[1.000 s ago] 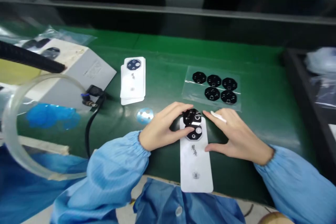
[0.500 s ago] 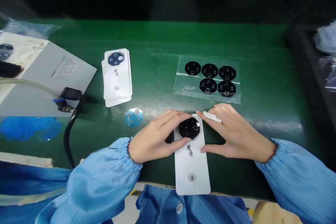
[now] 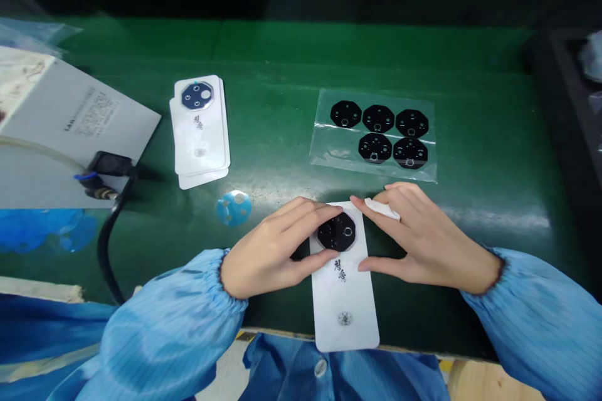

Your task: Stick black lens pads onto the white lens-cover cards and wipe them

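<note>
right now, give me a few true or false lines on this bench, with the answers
1. The left hand touches the black octagonal plate. True.
2. The clear sheet carries six black octagons. False: it carries five.
3. The blue holed disc lies left of the white panel between the hands. True.
4. The right hand touches the clear sheet. False: its thumb and index finger are at the white panel's right side.
5. The two stacked panels at left are offset. True.
</note>
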The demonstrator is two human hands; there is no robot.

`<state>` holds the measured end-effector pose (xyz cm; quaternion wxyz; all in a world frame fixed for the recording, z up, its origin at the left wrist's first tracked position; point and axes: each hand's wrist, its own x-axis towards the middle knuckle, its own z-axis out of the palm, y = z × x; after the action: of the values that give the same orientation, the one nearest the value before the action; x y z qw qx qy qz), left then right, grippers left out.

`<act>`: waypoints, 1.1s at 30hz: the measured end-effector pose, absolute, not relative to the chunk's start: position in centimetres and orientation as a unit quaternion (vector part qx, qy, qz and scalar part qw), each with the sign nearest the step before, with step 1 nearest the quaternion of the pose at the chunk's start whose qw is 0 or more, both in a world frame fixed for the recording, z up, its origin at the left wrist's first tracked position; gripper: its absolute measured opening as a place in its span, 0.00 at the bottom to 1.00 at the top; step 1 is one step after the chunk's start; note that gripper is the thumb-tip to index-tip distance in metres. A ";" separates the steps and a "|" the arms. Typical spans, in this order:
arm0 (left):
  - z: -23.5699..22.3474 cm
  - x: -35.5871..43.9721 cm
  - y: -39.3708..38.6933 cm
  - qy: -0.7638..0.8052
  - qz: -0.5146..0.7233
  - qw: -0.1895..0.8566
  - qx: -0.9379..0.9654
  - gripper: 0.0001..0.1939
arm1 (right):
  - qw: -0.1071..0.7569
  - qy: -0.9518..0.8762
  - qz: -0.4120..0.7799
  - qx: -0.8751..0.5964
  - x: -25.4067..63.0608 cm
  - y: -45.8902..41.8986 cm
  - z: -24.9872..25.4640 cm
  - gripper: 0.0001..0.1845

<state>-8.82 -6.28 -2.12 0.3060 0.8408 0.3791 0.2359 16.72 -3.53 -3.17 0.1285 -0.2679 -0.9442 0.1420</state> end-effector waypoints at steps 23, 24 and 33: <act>-2.2 -8.4 -6.8 0.395 0.227 0.263 0.851 0.24 | 0.132 -0.941 0.154 -0.272 16.6 -3.4 -3.1 0.41; -2.2 -8.4 -6.8 0.395 0.227 0.262 0.851 0.24 | 0.132 -0.940 0.155 -0.273 16.6 -3.4 -3.1 0.41; -2.3 -8.3 -6.9 0.407 0.225 0.262 0.845 0.22 | 0.128 -0.941 0.156 -0.273 16.6 -3.5 -3.0 0.41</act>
<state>-8.30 -6.88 -2.28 0.2625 0.8453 0.4075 0.2249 16.62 -3.47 -3.05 0.1280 -0.2731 -0.9406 0.1559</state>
